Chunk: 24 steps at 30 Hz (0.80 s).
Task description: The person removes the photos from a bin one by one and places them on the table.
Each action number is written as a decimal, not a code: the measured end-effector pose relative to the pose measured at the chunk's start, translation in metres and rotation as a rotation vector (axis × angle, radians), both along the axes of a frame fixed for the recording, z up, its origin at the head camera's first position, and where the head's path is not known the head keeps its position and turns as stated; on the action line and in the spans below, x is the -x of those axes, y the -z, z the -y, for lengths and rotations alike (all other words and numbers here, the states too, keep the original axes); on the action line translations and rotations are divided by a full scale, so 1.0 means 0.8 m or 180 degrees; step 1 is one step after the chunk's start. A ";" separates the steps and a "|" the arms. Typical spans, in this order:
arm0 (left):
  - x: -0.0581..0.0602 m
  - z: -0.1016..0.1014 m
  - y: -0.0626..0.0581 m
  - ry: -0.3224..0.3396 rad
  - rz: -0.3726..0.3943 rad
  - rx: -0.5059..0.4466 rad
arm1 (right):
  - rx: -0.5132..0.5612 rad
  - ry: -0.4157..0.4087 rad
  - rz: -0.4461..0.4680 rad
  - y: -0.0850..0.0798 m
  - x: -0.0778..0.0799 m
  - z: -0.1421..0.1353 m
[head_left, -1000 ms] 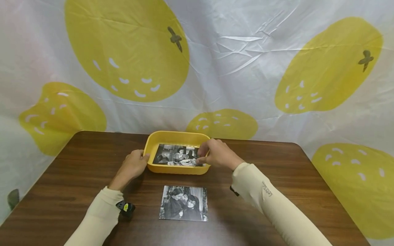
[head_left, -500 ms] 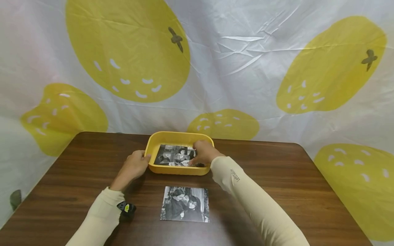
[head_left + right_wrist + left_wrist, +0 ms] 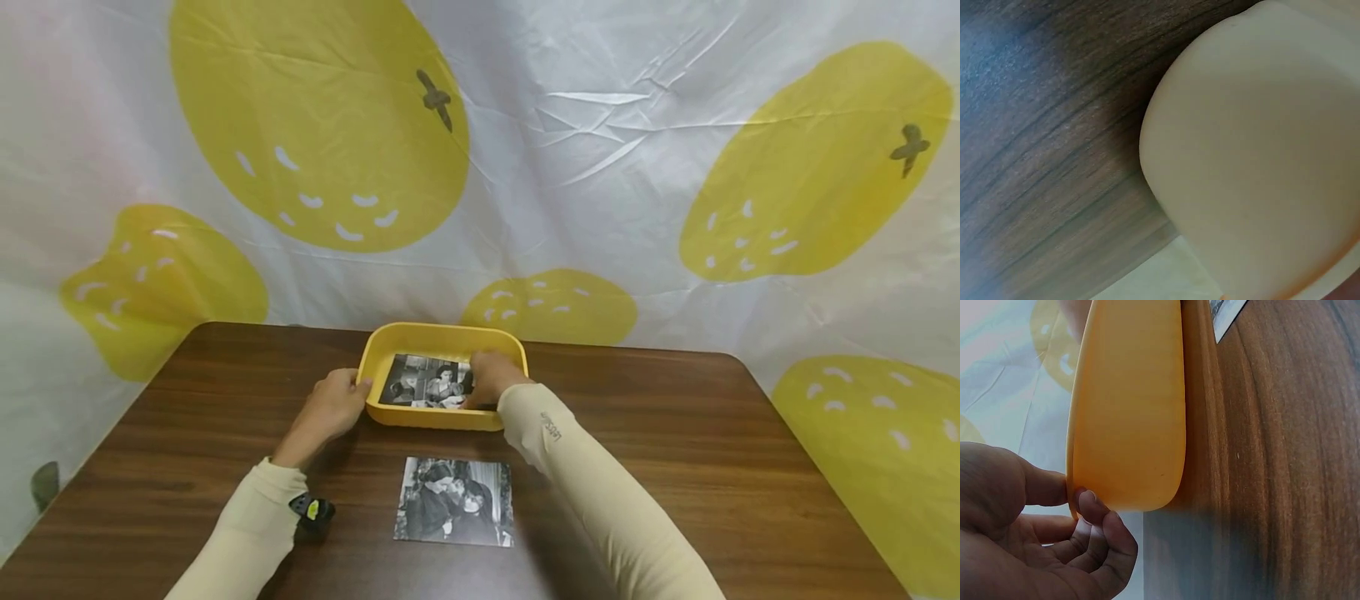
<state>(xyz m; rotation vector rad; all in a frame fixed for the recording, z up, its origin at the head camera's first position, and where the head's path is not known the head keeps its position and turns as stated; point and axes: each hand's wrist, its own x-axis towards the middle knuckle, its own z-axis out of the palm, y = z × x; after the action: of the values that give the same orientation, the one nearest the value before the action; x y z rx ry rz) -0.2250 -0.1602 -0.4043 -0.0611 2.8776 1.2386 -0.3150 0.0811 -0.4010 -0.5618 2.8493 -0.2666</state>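
A yellow tray [image 3: 442, 418] stands near the table's back edge. Black-and-white photographs [image 3: 426, 383] lie in it, the top one showing a seated figure. My left hand [image 3: 333, 404] pinches the tray's left rim between thumb and fingers; the left wrist view shows the fingertips [image 3: 1088, 506] at that rim. My right hand [image 3: 495, 377] is down inside the tray's right end, over the right part of the top photograph. Its fingertips are hidden, so I cannot tell whether they grip it. A second photograph [image 3: 454, 502], of people huddled close, lies flat on the table in front of the tray.
The brown wood-grain table [image 3: 660, 467] extends to both sides of the tray. Behind it hangs a white cloth [image 3: 570, 192] printed with large yellow fruit. In the right wrist view the tray's outer wall [image 3: 1254, 144] fills much of the frame.
My right hand has moved left and down, deeper into the tray, and covers more of the photograph's right end. The left hand keeps its hold on the rim; the photograph on the table lies still.
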 end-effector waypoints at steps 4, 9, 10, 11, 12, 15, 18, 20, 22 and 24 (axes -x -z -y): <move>-0.001 -0.001 0.000 0.0004 -0.0005 0.0018 | 0.0028 0.0047 -0.0116 0.001 0.000 -0.001; -0.003 -0.001 -0.002 0.0019 -0.0020 0.0013 | 0.0097 0.0089 -0.0312 -0.001 -0.004 -0.004; -0.003 -0.001 -0.003 0.0020 -0.0029 0.0011 | 0.0116 0.0101 -0.0359 -0.002 -0.005 -0.004; -0.004 -0.001 -0.003 0.0022 -0.0039 0.0011 | 0.0136 0.0111 -0.0399 -0.002 -0.006 -0.004; -0.004 -0.002 -0.003 0.0022 -0.0046 0.0009 | 0.0168 0.0120 -0.0438 -0.003 -0.007 -0.004; -0.005 -0.002 -0.003 0.0018 -0.0037 0.0011 | 0.0232 0.0142 -0.0508 -0.005 -0.007 -0.003; -0.004 -0.002 -0.003 0.0021 -0.0029 0.0012 | 0.0216 0.0098 -0.0618 -0.005 -0.006 -0.005; -0.004 -0.002 -0.003 0.0012 -0.0031 0.0020 | 0.0203 0.0052 -0.0721 -0.006 -0.004 -0.007; -0.003 -0.002 -0.002 0.0007 -0.0030 0.0017 | 0.0235 0.0044 -0.0774 -0.007 -0.002 -0.009; -0.003 -0.002 -0.002 -0.0003 -0.0019 0.0019 | 0.0313 0.0080 -0.0754 -0.009 -0.001 -0.011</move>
<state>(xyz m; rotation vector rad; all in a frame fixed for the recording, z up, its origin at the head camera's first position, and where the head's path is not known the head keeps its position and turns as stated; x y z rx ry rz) -0.2225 -0.1583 -0.4029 -0.0590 2.8868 1.2327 -0.3146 0.0897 -0.3938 -0.6146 3.0869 -0.3693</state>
